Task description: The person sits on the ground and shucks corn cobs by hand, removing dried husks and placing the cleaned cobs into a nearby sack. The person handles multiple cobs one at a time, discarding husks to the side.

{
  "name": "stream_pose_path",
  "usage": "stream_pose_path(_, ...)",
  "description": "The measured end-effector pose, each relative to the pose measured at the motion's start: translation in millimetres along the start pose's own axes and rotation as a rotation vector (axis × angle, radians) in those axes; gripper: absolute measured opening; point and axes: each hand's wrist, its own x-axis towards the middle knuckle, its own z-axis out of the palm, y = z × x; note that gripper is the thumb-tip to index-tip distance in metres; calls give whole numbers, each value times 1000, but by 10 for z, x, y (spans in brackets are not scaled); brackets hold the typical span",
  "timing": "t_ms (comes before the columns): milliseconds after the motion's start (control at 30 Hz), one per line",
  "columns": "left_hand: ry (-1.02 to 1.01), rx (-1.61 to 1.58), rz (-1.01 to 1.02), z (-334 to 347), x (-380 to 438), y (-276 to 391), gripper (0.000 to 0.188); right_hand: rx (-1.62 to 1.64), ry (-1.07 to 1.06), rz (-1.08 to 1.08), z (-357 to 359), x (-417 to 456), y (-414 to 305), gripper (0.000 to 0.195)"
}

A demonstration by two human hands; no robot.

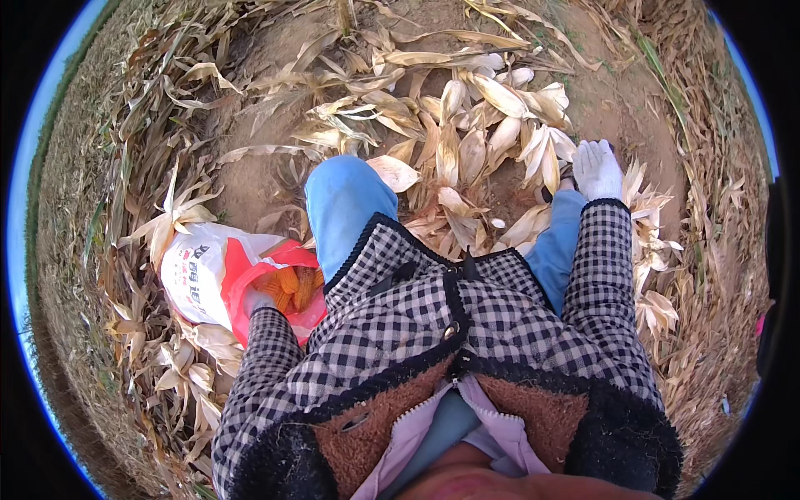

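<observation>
A white-and-red plastic bag (203,275) lies at my left, its mouth turned towards me, with several husked orange corn cobs (290,287) inside. My left hand (256,301), in a pale glove, is at the bag's red rim; its fingers are mostly hidden there, so its grip is unclear. My right hand (597,170) wears a white glove and is beside my right lower leg, back of the hand upward. A small dark thing shows past its fingertips, too little seen to name. Dry corn husks (469,144) are heaped between and beyond my legs.
Bare brown soil (250,187) shows among the husks. Dry corn stalks and leaves (162,106) lie thickly along the left, with more stalks (719,206) along the right. A cut stalk stub (345,17) stands ahead. Loose husks (653,250) lie right of my right arm.
</observation>
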Motion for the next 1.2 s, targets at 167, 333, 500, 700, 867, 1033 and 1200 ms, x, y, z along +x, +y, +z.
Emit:
stream_pose_path(167,-51,247,77,-238,-564,427,41,-23,-38,0,141,80,66,66)
stream_pose_path(333,-82,0,476,-145,-682,698,36,-25,-66,5,109,56,39,68)
stream_pose_path(500,-546,-295,624,-305,-553,1092,27,-45,-110,-6,126,171,109,70)
stream_pose_path(700,-446,-563,682,-1459,-802,2440,24,-56,-62,-34,139,46,47,67)
stream_pose_path(867,-310,-686,888,-1938,-882,3544,23,-71,-102,-34,144,28,75,65)
stream_pose_path(1033,-511,-586,943,-1657,-871,4544,33,-121,-100,-20,115,-68,63,62)
stream_pose_path(1200,-381,-360,892,-601,-725,5010,39,-169,-41,-64,41,-45,-71,58)
